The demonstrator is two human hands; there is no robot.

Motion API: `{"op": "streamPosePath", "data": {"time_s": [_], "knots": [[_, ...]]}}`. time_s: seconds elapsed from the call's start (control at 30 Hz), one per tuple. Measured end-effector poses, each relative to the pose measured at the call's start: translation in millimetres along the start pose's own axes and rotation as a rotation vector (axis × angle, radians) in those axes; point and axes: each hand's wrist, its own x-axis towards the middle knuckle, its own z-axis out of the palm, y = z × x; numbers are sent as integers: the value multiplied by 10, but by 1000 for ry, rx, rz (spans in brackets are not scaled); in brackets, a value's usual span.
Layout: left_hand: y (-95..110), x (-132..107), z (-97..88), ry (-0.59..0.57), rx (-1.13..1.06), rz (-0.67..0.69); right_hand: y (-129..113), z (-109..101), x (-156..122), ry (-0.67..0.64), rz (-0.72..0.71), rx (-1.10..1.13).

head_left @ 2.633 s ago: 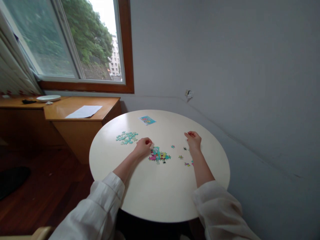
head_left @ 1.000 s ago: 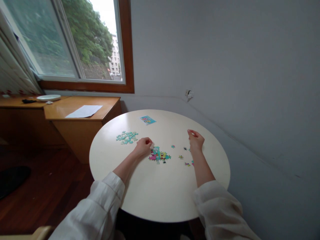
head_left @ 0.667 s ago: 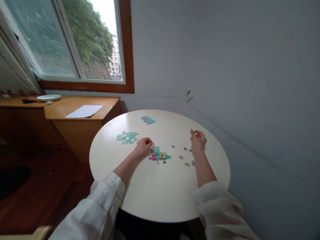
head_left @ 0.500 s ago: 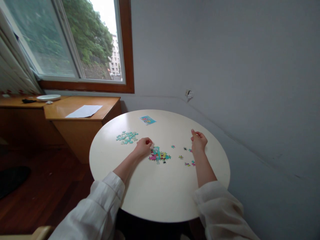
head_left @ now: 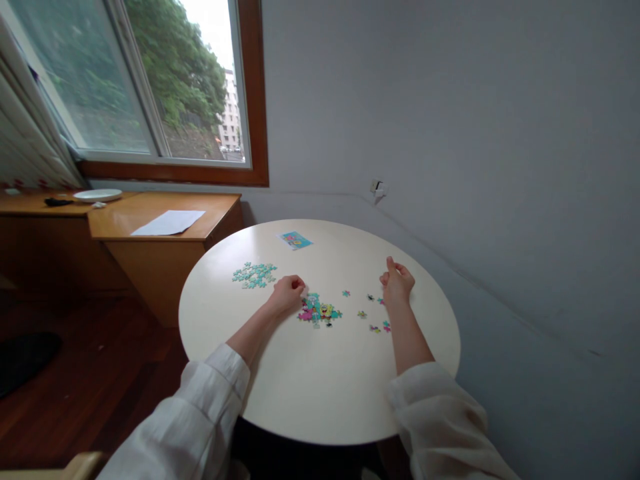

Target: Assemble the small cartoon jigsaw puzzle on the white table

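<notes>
"What's around you?"
"Upper left, I see a wood-framed window, bright sky beyond; below, a desk."
"Elsewhere?"
"Pale wall upper right, dark reddish floor lower left."

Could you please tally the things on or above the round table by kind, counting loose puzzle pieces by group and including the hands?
Picture card: 1
Partly joined puzzle section: 1
Loose-piece groups: 2 (left heap, scattered pieces on the right)
Hands: 2 (left hand, right hand)
Total: 6
</notes>
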Motion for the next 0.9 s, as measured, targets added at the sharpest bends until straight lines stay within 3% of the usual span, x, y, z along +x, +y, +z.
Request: {"op": "streamPosePath", "data": {"time_s": [0.17, 0.43, 0.6, 0.67, 0.8, 0.9], "knots": [[-2, 0, 2, 11, -9, 8, -45, 10, -35, -194, 141, 114], [-11, 15, 18, 27, -24, 8, -135, 14, -53, -285, 312, 268], [0, 9, 12, 20, -19, 2, -175, -3, -72, -354, 323, 276], [3, 10, 13, 20, -15, -5, -186, 5, -77, -365, 278, 193], [13, 6, 6, 17, -8, -12, -169, 44, -89, -334, 36, -285], [31, -6, -8, 11, -7, -10, -114, 56, -109, -305, -51, -539]]}}
